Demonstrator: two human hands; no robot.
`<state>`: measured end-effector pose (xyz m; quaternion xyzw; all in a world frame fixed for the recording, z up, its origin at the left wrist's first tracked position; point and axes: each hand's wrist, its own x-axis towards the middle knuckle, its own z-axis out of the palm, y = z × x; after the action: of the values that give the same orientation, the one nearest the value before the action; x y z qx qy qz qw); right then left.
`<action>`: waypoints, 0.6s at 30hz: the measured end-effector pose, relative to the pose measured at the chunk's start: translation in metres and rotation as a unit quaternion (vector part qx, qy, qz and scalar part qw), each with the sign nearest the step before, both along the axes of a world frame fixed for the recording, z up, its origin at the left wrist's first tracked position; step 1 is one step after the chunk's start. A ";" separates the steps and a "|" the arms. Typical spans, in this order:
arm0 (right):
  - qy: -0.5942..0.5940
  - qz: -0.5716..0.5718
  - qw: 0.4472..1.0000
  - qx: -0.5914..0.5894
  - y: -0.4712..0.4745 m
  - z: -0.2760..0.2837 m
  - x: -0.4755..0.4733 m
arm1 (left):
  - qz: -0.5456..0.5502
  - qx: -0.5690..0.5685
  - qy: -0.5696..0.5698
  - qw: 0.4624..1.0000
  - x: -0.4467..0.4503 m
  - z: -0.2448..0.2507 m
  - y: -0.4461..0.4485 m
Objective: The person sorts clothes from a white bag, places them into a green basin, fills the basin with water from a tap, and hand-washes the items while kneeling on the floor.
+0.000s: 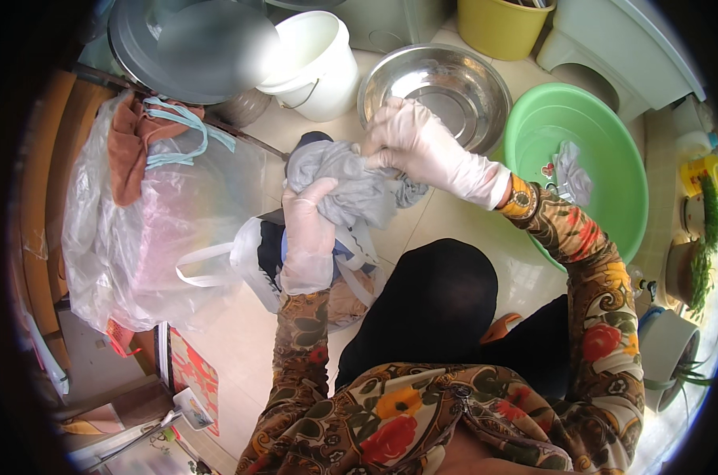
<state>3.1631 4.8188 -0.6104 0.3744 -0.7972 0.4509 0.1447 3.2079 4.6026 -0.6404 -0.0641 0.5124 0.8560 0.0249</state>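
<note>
My left hand (311,208), in a thin white glove, grips a bundled light grey cloth garment (353,184) with the thumb across it. My right hand (409,142), gloved likewise, is raised at the bundle's upper right, its fingertips pinched at the edge; whether fabric is between them is hard to see. A darker grey piece (411,191) dangles from the bundle's right side. Below my left hand, a white handled bag (253,256) holds dark, blue and tan fabrics. In the green basin (614,208) to the right lies a pale wet-looking cloth (571,172).
A steel basin (489,83) stands ahead, beside a white bucket (311,89). Farther back is a yellow bin (501,29). Plastic sheeting (180,249) covers something at left, with a brown cloth (124,160) on top. Potted plants (685,273) line the right side.
</note>
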 end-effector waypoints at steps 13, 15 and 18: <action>-0.475 0.064 0.818 -0.318 -0.006 -0.008 0.004 | -0.164 0.132 -0.011 0.978 -0.007 -0.012 0.000; -0.477 0.068 0.826 -0.292 -0.013 -0.012 0.006 | -0.171 0.076 0.008 0.982 -0.005 -0.012 0.009; -0.501 0.048 0.794 -0.340 -0.017 -0.021 0.005 | -0.111 -0.022 0.016 0.993 -0.002 -0.012 0.023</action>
<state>3.1679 4.8021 -0.6316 0.0607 -0.5345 0.8238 -0.1788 3.2055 4.6259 -0.6525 0.0061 0.5358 0.8371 0.1102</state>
